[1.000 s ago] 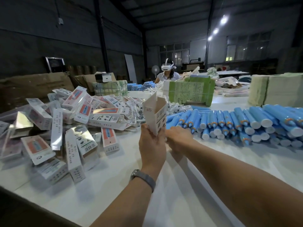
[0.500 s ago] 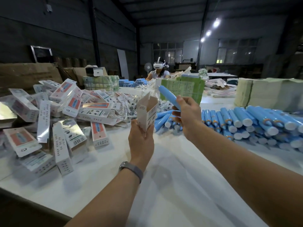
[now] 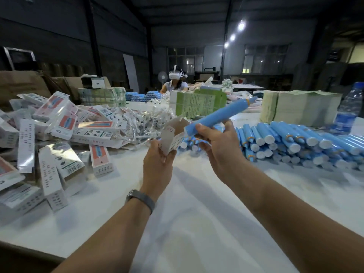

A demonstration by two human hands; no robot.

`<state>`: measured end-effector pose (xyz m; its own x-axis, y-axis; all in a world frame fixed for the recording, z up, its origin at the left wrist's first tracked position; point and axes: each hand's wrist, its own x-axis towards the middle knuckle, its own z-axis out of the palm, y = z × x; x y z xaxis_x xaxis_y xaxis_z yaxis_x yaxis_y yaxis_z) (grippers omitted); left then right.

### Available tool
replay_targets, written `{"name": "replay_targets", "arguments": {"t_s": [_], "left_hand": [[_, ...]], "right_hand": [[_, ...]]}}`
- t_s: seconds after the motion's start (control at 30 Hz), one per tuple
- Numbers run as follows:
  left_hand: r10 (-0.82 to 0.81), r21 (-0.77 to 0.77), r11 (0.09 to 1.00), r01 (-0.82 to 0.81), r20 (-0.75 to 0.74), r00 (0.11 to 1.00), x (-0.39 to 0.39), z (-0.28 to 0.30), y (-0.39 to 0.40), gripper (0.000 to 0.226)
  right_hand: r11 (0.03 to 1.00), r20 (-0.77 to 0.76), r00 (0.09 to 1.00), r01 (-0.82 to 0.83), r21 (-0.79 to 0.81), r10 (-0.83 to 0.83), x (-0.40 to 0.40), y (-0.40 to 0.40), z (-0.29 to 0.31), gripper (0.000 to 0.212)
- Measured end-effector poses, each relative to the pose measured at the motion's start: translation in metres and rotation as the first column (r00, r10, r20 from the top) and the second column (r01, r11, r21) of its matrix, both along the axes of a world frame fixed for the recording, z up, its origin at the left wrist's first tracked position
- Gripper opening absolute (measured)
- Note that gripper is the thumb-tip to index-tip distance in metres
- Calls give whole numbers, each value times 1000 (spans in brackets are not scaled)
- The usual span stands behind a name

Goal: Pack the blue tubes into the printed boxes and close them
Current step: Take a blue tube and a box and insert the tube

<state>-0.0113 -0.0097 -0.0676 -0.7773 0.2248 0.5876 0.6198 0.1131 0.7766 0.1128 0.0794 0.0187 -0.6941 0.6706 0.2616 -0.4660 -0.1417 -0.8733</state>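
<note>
My left hand [image 3: 158,164] grips a white printed box [image 3: 173,137] from below, its open top flaps tilted to the right. My right hand [image 3: 217,140] holds a blue tube [image 3: 220,115] near its flat lower end, and that end sits right at the box's open mouth. The tube slants up to the right, its cap end highest. A big pile of blue tubes with white caps [image 3: 291,140] lies on the white table [image 3: 197,213] to the right. Closed printed boxes [image 3: 59,134] are heaped at the left.
Stacks of flat green cartons [image 3: 199,104] and pale cartons [image 3: 301,106] stand behind the tubes. A water bottle [image 3: 349,107] stands at the far right. Clear plastic bags [image 3: 145,119] lie mid-table. Another person with a white headset [image 3: 175,81] sits at the far end.
My right hand picked a tube off the pile, lifted it, and swung it round so its flat end meets the box's mouth. My left hand tilted the box toward it.
</note>
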Motion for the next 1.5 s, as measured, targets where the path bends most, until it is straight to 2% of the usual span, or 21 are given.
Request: {"name": "replay_targets", "arguments": {"t_s": [0.1,0.2,0.27,0.37,0.47,0.57,0.67,0.77,0.87,0.93,0.97,1.0,1.1,1.13,1.2,1.3,1.43,1.5], "left_hand": [[-19,-24,1000,19,-30,999,1,-1,0,27],[-6,-58,998,2,-74,997,0,-4,-1,33],[-3,-83,997,-6,-105,995,1,-5,0,37],[-10,-132,991,-12,-165,986,3,-6,-1,42],[-34,-178,984,-5,-219,975,5,-7,-1,49],[-51,-210,978,-4,-257,965,5,-7,-1,52],[-63,-223,975,0,-275,960,7,-6,0,41],[-74,-239,971,2,-293,953,8,-7,0,29],[-105,-238,971,32,-302,948,10,-6,-1,30],[-120,-237,970,48,-297,947,11,-6,-1,28],[-123,-237,970,52,-294,948,11,-6,-1,28],[-123,-238,970,53,-290,949,11,-6,-1,28],[-114,-244,969,45,-279,954,11,-5,0,30],[-112,-246,968,43,-275,955,12,-5,-1,30],[-118,-247,968,53,-257,959,12,-4,-1,29],[-139,-239,967,85,-222,965,13,-3,-2,29],[-114,-202,976,79,-165,980,14,-1,-3,29],[-126,-198,976,92,-166,978,15,0,-3,28]], "right_hand": [[978,-5,996,93,186,-94,8,-1,-6,35],[909,0,975,209,361,-224,13,-5,-19,27],[858,-32,950,294,422,-310,15,-4,-28,22],[838,-106,931,362,408,-351,19,2,-34,19],[795,-57,920,365,484,-388,20,5,-40,21],[729,-21,904,357,584,-427,20,5,-40,31],[693,-13,902,341,635,-432,21,6,-35,31],[665,-36,912,325,673,-409,22,5,-33,12],[602,-37,883,348,718,-467,22,3,-35,34],[580,-60,853,403,708,-519,21,4,-36,26],[594,-69,851,418,687,-520,21,5,-37,19],[605,-70,854,420,677,-515,22,5,-38,20],[582,-15,863,353,732,-505,20,9,-41,16],[566,18,864,313,763,-503,20,9,-42,20],[573,81,876,238,785,-475,18,8,-44,44],[590,79,894,222,777,-440,18,4,-45,64],[486,-123,880,364,795,-459,19,2,-44,79],[410,-199,876,393,823,-440,20,2,-46,80]]}}
